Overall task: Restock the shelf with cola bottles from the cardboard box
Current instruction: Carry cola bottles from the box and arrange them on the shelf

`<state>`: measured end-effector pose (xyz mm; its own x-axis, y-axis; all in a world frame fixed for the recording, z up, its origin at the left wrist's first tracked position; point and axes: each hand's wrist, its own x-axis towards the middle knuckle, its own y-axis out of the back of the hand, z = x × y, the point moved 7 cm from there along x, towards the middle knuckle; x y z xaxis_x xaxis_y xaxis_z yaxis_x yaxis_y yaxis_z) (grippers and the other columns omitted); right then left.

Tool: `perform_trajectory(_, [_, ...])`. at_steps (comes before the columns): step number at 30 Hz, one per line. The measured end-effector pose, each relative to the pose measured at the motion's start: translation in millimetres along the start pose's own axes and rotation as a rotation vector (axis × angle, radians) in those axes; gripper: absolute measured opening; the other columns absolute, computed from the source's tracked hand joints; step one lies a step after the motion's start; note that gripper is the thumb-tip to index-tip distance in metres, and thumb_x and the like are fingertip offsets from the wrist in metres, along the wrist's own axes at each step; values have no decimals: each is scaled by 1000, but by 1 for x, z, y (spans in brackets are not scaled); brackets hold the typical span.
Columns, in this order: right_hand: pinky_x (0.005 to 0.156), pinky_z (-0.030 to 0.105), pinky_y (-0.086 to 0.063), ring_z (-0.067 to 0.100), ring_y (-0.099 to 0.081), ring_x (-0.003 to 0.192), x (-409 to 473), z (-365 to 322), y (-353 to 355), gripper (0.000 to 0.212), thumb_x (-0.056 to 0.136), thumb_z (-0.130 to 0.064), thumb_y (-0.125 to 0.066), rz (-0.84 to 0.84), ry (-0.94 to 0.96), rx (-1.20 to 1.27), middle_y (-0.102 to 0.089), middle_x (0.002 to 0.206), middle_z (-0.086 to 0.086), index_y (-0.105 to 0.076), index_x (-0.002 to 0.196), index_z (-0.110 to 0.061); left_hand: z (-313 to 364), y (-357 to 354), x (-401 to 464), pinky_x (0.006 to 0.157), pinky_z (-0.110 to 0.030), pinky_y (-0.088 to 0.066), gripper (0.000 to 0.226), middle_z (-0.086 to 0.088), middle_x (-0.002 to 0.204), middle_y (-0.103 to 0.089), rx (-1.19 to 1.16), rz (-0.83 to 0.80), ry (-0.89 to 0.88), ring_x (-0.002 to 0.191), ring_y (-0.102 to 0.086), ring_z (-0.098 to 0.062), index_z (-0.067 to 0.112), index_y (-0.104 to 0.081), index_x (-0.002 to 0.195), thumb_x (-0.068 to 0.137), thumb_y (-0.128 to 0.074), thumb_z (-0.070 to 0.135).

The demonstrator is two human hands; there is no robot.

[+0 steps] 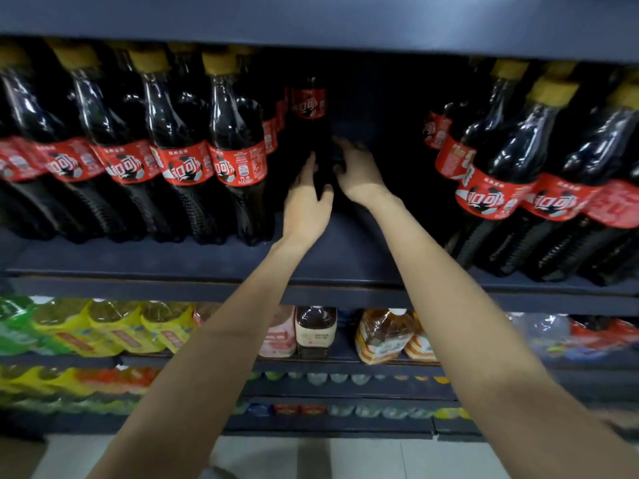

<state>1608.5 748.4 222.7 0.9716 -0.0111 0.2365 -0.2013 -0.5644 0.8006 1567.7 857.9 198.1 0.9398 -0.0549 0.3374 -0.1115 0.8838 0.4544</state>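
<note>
A dark cola bottle (308, 108) with a red label stands upright deep in the gap of the dark blue shelf (332, 257). My left hand (307, 202) rests against its lower left side, fingers apart. My right hand (356, 171) curls around its lower right side. Rows of cola bottles with yellow caps fill the shelf on the left (238, 157) and on the right (494, 188). The cardboard box is out of view.
The upper shelf board (311, 25) hangs low over the bottle tops. Below are shelves with yellow-labelled drinks (114, 326), a brown tea bottle (315, 331) and orange bottles (382, 335). Pale floor shows at the bottom.
</note>
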Motion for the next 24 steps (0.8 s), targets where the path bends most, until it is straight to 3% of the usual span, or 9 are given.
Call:
perform_trajectory(3, [97,37,-45,28,-54,117,-69,-10,37,48,92,-4,-45,186,72,51,-55,130,13,-44,139,-14,18,6,-25,100,-35,-46,37,6,114,-65,10,-1,-43,110,-59,-12,16,-52,132,95,-50,13])
perform_trajectory(6, [80,37,-53,15,-65,94,-142,-4,77,38,93,-14,-50,407,34,78,-69,104,-3,-50,130,-21,41,0,-50,91,-31,-51,28,18,95,-67,-50,-53,-117,95,-64,-3,22,-60,120,94,-53,15])
perform_trajectory(9, [72,30,-53,10,-64,79,-207,10,116,25,93,-20,-53,753,-18,167,-69,88,-6,-58,117,-16,67,-19,-62,88,-19,-50,27,16,96,-67,-185,-125,-169,93,-63,1,19,-61,120,93,-56,14])
perform_trajectory(12, [74,32,-49,14,-57,88,-234,36,128,31,88,-26,-61,974,-131,174,-60,97,-3,-56,116,-12,84,-45,-57,92,-15,-45,38,10,116,-60,-292,-215,-139,106,-57,1,18,-52,130,92,-59,15])
perform_trajectory(16, [79,43,-51,23,-54,109,-215,58,111,82,75,-46,-73,837,-291,55,-52,121,6,-34,140,-14,95,-81,-34,103,-32,-42,65,-5,139,-46,-332,-296,-100,121,-46,-11,16,-34,142,86,-68,16])
perform_trajectory(18, [78,45,-53,27,-56,109,-207,59,104,97,70,-49,-77,798,-332,-9,-52,123,8,-25,145,-15,101,-93,-22,104,-27,-42,73,-4,136,-47,-315,-314,-126,120,-47,-10,12,-30,143,83,-72,16])
perform_trajectory(21, [70,41,-52,29,-60,101,-204,57,102,100,70,-46,-78,812,-361,-78,-53,118,9,-21,147,-16,100,-105,-10,94,-5,-38,81,-2,137,-46,-311,-399,-149,121,-45,-7,12,-20,146,84,-72,15])
perform_trajectory(24, [69,39,-50,29,-61,100,-204,56,105,92,76,-35,-77,820,-361,-23,-53,121,9,-23,147,-15,97,-110,-7,99,-7,-36,82,-6,143,-46,-292,-466,-204,128,-44,-10,12,-18,150,86,-70,16])
